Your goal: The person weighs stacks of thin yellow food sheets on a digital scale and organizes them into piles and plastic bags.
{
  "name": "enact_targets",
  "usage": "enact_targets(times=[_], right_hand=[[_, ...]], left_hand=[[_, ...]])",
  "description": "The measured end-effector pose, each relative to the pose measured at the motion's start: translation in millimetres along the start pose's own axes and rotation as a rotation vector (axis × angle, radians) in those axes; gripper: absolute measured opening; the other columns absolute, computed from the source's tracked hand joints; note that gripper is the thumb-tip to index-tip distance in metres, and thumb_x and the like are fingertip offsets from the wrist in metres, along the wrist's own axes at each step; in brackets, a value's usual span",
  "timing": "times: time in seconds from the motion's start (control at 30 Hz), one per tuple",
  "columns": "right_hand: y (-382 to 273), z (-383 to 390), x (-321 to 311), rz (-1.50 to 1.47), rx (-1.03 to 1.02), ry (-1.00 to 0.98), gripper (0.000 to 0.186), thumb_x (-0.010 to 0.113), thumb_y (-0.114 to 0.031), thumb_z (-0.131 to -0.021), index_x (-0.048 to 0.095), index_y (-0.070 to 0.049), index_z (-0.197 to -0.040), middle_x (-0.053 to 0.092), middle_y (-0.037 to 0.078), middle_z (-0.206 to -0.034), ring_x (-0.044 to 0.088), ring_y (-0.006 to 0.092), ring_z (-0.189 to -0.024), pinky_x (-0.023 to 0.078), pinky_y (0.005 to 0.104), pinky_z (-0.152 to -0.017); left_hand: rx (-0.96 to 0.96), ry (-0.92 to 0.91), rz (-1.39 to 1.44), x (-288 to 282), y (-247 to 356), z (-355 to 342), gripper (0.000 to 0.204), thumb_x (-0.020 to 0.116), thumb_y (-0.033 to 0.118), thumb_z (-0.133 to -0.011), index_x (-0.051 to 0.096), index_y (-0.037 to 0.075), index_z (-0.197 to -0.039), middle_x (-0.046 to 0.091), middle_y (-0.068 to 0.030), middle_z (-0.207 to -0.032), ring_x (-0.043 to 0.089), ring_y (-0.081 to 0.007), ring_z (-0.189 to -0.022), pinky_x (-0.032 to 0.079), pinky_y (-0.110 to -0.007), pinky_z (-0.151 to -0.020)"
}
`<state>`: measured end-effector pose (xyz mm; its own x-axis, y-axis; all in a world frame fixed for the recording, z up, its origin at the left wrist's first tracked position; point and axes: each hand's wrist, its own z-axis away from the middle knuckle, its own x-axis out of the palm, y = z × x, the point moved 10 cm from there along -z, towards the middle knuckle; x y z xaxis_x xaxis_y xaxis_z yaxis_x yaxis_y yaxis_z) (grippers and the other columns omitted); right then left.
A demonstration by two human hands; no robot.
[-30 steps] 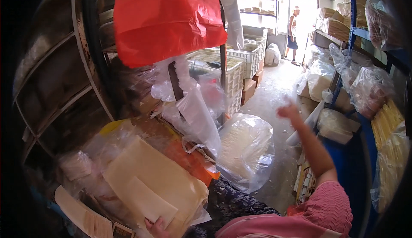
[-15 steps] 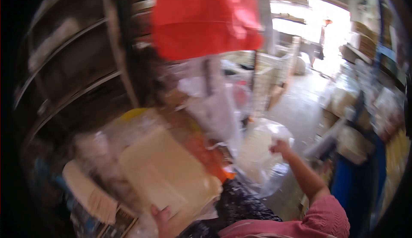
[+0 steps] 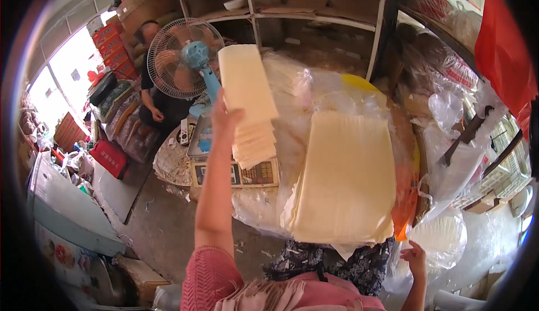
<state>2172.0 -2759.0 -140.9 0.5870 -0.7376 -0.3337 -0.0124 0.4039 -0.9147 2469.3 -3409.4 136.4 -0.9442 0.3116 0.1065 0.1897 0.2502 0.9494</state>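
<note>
A folded stack of thin pale-yellow sheets (image 3: 247, 81), like tofu skin, lies over a weighing scale (image 3: 255, 175) with its layered edges fanned at the near end. My left hand (image 3: 226, 115) is at the left edge of this stack, thumb and fingers spread, slightly blurred. To the right, a broad flat pile of the same sheets (image 3: 348, 179) lies on plastic wrapping at the table's near side. Beyond that pile's near right corner, my right hand (image 3: 414, 257) hangs with its fingers loosely bent and apart, holding nothing.
A blue fan (image 3: 193, 55) stands behind the scale, near a seated person (image 3: 149, 95) in dark clothes. Shelves (image 3: 314, 18) run along the back. A red sheet (image 3: 502, 53) hangs at right, above clear bags (image 3: 441, 238). A pale cabinet (image 3: 73, 204) stands at left.
The view has swung left. My left hand has moved from the broad pile to the folded stack on the scale. My right hand is lower, closer to my body, its fingers looser.
</note>
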Motion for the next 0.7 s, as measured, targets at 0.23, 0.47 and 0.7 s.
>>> enact_targets(times=[0.23, 0.47, 0.7], right_hand=[[-35, 0, -27, 0.104, -0.067, 0.125, 0.039, 0.052, 0.0, -0.085, 0.05, 0.002, -0.124, 0.066, 0.012, -0.082, 0.063, 0.0147, -0.071, 0.051, 0.0268, -0.068], [-167, 2, 51, 0.42, -0.315, 0.157, 0.026, 0.055, -0.004, -0.088, 0.061, -0.003, -0.113, 0.066, 0.01, -0.086, 0.063, 0.0143, -0.076, 0.049, 0.0269, -0.07], [-241, 14, 228, 0.498, -0.885, -0.253, 0.018, 0.062, -0.003, -0.077, 0.064, -0.005, -0.095, 0.063, 0.01, -0.085, 0.059, 0.028, -0.078, 0.047, 0.0398, -0.076]], left_hand=[[-0.143, 0.033, 0.059, -16, -104, -37, 0.074, 0.059, -0.011, -0.07, 0.032, -0.001, -0.139, 0.057, -0.0146, -0.119, 0.061, -0.0219, -0.096, 0.051, -0.031, -0.078], [0.539, 0.349, -0.772, -44, -19, 16, 0.057, 0.066, 0.016, -0.08, 0.043, 0.002, -0.13, 0.052, -0.0103, -0.112, 0.053, -0.017, -0.096, 0.046, -0.032, -0.081], [0.251, -0.279, -0.389, 43, -104, 214, 0.059, 0.066, 0.013, -0.083, 0.04, 0.0, -0.134, 0.045, -0.0135, -0.133, 0.044, -0.0237, -0.122, 0.036, -0.034, -0.1]])
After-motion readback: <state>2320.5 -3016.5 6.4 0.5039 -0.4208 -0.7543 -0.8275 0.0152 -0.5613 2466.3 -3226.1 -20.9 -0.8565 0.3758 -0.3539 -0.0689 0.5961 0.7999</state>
